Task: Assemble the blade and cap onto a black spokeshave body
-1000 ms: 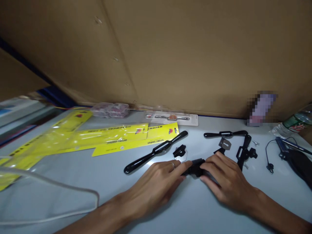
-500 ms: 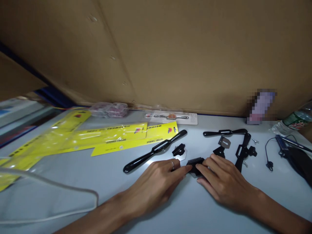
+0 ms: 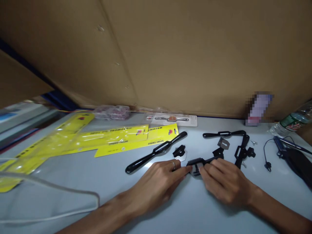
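Note:
A black spokeshave (image 3: 196, 160) lies low over the table between my two hands. My left hand (image 3: 157, 182) is closed round its left side, with a ring on one finger and the fingertips at the metal middle. My right hand (image 3: 226, 180) is curled at its right side, thumb and forefinger pinched at the middle, where a grey surface with a dark slot shows. Whether those fingers hold a separate part is hidden. Just beyond lie a black cap piece (image 3: 179, 150) on a silver blade, another blade (image 3: 223, 143) and another cap piece (image 3: 217, 152).
Spokeshave bodies lie left (image 3: 156, 152), behind (image 3: 224, 133) and right (image 3: 240, 152). A wing screw (image 3: 254, 142) sits near the right one. Yellow packaging cards (image 3: 136, 141) cover the left. A bottle (image 3: 293, 123) stands far right; a white cable (image 3: 68, 188) loops at left; cardboard (image 3: 170, 58) walls the back.
My right fingers have drawn back and curled, uncovering the spokeshave's right handle. Its middle now shows grey where it looked dark. My left hand has barely moved.

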Tool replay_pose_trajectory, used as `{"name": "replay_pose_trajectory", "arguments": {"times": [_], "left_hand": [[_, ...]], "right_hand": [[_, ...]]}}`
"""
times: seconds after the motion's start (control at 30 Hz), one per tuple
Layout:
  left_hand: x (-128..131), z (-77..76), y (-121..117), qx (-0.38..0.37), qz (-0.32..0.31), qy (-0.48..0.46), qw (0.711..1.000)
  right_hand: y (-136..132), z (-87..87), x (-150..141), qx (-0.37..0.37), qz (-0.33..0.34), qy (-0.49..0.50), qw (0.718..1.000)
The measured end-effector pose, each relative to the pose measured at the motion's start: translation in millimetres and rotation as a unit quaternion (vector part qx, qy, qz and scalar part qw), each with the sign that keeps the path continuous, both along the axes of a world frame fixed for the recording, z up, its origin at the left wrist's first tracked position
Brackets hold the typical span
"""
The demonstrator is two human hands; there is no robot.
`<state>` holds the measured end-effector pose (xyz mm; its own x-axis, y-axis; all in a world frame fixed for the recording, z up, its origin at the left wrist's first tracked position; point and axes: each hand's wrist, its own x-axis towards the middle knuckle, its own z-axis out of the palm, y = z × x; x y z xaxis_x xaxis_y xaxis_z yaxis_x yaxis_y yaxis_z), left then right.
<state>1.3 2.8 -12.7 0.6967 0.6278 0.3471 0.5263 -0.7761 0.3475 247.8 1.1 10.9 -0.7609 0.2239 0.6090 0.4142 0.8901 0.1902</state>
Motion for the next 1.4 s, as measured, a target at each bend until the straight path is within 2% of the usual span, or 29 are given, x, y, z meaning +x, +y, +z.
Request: {"name": "replay_pose_trajectory", "arguments": {"times": [0.07,0.17,0.27,0.33,0.4,0.57,0.73,0.83,1.0,1.13,1.23,1.3,1.4], "left_hand": [[0,2.5,0,0.007,-0.005,0.024,1.0],[-1,5.8,-1,0.044,-0.016,0.065,0.997],[-1,6.8,-2,0.076,-0.018,0.082,0.994],[-1,6.5,-2,0.076,-0.014,0.082,0.994],[-2,6.4,-1,0.062,-0.013,0.077,0.995],[-3,7.4,0,0.023,-0.014,0.059,0.998],[-4,7.2,1,0.004,-0.015,0.054,0.998],[-5,5.6,2,-0.003,-0.018,0.049,0.999],[-5,4.6,2,-0.021,-0.014,0.049,0.999],[-4,7.2,2,-0.013,-0.014,0.047,0.999],[-3,9.7,2,-0.007,-0.015,0.049,0.999],[-3,10.4,3,0.0,-0.016,0.045,0.999],[-3,9.2,2,0.009,-0.018,0.03,0.999]], "right_hand": [[0,5.6,2,-0.092,-0.052,0.111,0.988],[0,15.7,6,-0.246,-0.14,0.217,0.934],[-1,20.2,11,-0.368,-0.184,0.221,0.884],[-2,17.2,11,-0.441,-0.196,0.2,0.852],[-6,10.3,10,-0.471,-0.191,0.169,0.845],[-20,-3.4,13,-0.439,-0.16,0.087,0.88],[-26,10.8,23,-0.389,-0.092,-0.001,0.917],[-24,19.4,22,-0.369,-0.07,-0.074,0.924],[-24,13.5,21,-0.327,-0.063,-0.114,0.936],[-27,11.2,22,-0.275,-0.054,-0.109,0.954],[-26,16.5,21,-0.271,-0.051,-0.081,0.958],[-23,18.6,18,-0.269,-0.051,-0.038,0.961],[-16,13.8,13,-0.226,-0.063,0.04,0.971]]}}
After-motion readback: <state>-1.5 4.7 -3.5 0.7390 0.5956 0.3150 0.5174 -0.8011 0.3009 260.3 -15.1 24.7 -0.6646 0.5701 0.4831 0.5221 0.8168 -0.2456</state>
